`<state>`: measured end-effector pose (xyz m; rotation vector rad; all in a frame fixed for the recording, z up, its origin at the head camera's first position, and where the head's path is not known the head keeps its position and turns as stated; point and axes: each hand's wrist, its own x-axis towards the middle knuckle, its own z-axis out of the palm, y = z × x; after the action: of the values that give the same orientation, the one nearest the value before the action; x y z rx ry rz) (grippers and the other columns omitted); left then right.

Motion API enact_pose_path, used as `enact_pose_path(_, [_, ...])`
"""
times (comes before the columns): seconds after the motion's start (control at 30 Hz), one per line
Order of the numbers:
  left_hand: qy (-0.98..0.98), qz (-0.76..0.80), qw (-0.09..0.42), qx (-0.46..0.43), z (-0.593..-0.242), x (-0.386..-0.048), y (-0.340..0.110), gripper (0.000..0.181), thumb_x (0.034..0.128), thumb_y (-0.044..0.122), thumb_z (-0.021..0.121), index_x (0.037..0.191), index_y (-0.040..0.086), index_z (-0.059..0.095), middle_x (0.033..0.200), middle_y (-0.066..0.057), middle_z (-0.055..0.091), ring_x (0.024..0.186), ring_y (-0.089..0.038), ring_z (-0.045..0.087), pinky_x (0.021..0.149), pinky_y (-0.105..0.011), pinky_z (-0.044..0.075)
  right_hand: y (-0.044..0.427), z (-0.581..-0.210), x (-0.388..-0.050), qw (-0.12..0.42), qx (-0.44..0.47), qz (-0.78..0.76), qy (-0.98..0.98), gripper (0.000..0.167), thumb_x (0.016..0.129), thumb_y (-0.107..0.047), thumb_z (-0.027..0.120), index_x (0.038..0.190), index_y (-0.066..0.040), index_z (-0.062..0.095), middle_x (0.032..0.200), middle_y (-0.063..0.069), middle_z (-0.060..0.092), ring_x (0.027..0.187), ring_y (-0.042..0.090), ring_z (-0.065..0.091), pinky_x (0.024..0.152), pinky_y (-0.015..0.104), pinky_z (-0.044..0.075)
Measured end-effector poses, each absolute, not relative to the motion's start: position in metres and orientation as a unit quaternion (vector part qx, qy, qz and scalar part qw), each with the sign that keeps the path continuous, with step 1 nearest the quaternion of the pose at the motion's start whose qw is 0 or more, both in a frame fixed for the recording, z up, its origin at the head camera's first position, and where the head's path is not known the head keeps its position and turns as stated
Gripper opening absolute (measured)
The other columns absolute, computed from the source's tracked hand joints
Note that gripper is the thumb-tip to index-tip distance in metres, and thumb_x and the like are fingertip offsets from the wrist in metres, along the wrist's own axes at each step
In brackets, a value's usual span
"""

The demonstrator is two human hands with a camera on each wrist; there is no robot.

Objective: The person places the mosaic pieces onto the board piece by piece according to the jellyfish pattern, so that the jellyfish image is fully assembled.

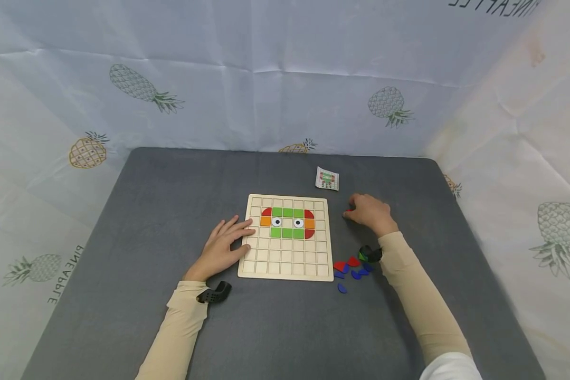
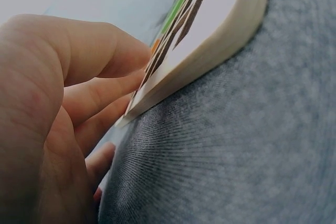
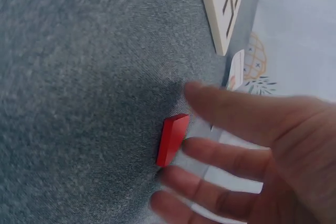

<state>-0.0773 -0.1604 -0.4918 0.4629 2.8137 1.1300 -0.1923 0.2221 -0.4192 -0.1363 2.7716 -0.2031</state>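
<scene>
A wooden grid board (image 1: 285,261) lies mid-table, bearing green squares (image 1: 287,233), orange squares (image 1: 309,224), red rounded corner pieces (image 1: 309,234) and two eye pieces (image 1: 298,223). My left hand (image 1: 218,253) rests at the board's left edge, fingers extended over the rim; the left wrist view shows its fingertips touching the board edge (image 2: 184,85). To the board's right, my right hand (image 1: 371,212) reaches down to a red piece (image 3: 172,140) on the table. Its thumb and fingers are spread around that piece, slightly blurred, without a visible grip.
A small picture card (image 1: 326,178) lies beyond the board's top right corner. Several loose blue pieces (image 1: 356,274) and red pieces (image 1: 353,261) are scattered beside the board's lower right, partly under the right wrist. A patterned cloth (image 1: 266,105) hangs behind the grey table (image 1: 195,179).
</scene>
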Motion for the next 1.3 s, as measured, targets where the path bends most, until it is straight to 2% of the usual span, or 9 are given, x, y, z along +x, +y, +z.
enact_pose_path(0.1, [0.917,0.368,0.036,0.151,-0.492,-0.077,-0.161,0.042,0.0967,0.024,0.065,0.138,0.015,0.064,0.159,0.0,0.046,0.158,-0.028,0.022,0.131,-0.05,0.002,0.221,-0.42,-0.192,0.184,-0.045,-0.064,0.98,0.033,0.097,-0.033,0.067,0.117,-0.006,0.065,0.104,0.015,0.068,0.089,0.03,0.063,0.076,0.052,0.053])
enact_pose_path(0.17, [0.917,0.368,0.036,0.151,-0.493,-0.077,-0.161,0.042,0.0967,0.024,0.065,0.138,0.016,0.064,0.159,0.001,0.046,0.158,-0.028,0.022,0.131,-0.049,0.002,0.219,-0.42,-0.192,0.183,-0.048,-0.068,0.98,0.022,0.098,-0.028,0.066,0.105,-0.007,0.066,0.09,0.01,0.065,0.077,0.025,0.059,0.066,0.043,0.048])
enact_pose_path(0.23, [0.917,0.368,0.034,0.151,-0.493,-0.077,-0.161,0.042,0.0967,0.025,0.065,0.138,0.016,0.064,0.159,0.001,0.046,0.158,-0.028,0.022,0.131,-0.049,0.003,0.217,-0.42,-0.192,0.179,-0.056,-0.078,0.979,0.018,0.098,-0.025,0.065,0.098,-0.007,0.065,0.084,0.008,0.062,0.071,0.022,0.055,0.061,0.037,0.044])
enact_pose_path(0.3, [0.917,0.368,0.033,0.151,-0.493,-0.077,-0.161,0.042,0.0965,0.024,0.065,0.138,0.016,0.064,0.159,0.001,0.047,0.158,-0.027,0.022,0.131,-0.049,0.003,0.215,-0.421,-0.192,0.172,-0.068,-0.094,0.978,0.018,0.098,-0.023,0.064,0.101,-0.006,0.066,0.088,0.01,0.064,0.073,0.022,0.056,0.062,0.037,0.046])
enact_pose_path(0.5, [0.919,0.364,0.033,0.151,-0.493,-0.077,-0.161,0.042,0.0965,0.024,0.065,0.138,0.016,0.064,0.159,0.001,0.046,0.158,-0.028,0.022,0.131,-0.049,0.002,0.2,-0.422,-0.192,0.146,-0.105,-0.142,0.973,0.034,0.099,-0.029,0.064,0.121,-0.004,0.068,0.116,0.015,0.07,0.087,0.025,0.064,0.075,0.045,0.057])
enact_pose_path(0.67, [0.919,0.363,0.033,0.149,-0.494,-0.077,-0.161,0.043,0.0961,0.024,0.066,0.138,0.016,0.064,0.159,0.001,0.047,0.158,-0.027,0.022,0.132,-0.048,0.002,0.174,-0.416,-0.189,0.143,-0.196,-0.219,0.945,0.031,0.099,-0.026,0.065,0.121,-0.005,0.07,0.11,0.012,0.071,0.084,0.022,0.063,0.069,0.036,0.057])
enact_pose_path(0.87, [0.92,0.361,0.031,0.148,-0.494,-0.078,-0.161,0.043,0.0957,0.024,0.066,0.138,0.017,0.064,0.159,0.002,0.047,0.158,-0.027,0.022,0.131,-0.049,0.003,0.134,-0.411,-0.178,0.149,-0.299,-0.267,0.904,0.028,0.097,-0.017,0.068,0.121,-0.003,0.07,0.113,0.01,0.065,0.1,0.023,0.064,0.084,0.035,0.06])
enact_pose_path(1.1, [0.92,0.36,0.031,0.152,-0.494,-0.079,-0.161,0.042,0.0962,0.025,0.066,0.137,0.017,0.065,0.158,0.002,0.047,0.157,-0.028,0.023,0.131,-0.051,0.004,0.098,-0.417,-0.169,0.149,-0.369,-0.251,0.882,0.024,0.096,-0.009,0.066,0.119,-0.003,0.071,0.116,0.01,0.06,0.09,0.019,0.057,0.079,0.03,0.054])
enact_pose_path(1.3, [0.918,0.363,0.026,0.157,-0.495,-0.079,-0.162,0.042,0.0965,0.025,0.065,0.137,0.017,0.065,0.158,0.001,0.048,0.157,-0.028,0.023,0.131,-0.051,0.004,0.076,-0.426,-0.164,0.156,-0.397,-0.219,0.878,0.022,0.095,-0.005,0.064,0.116,-0.005,0.071,0.114,0.009,0.062,0.09,0.018,0.056,0.08,0.028,0.053])
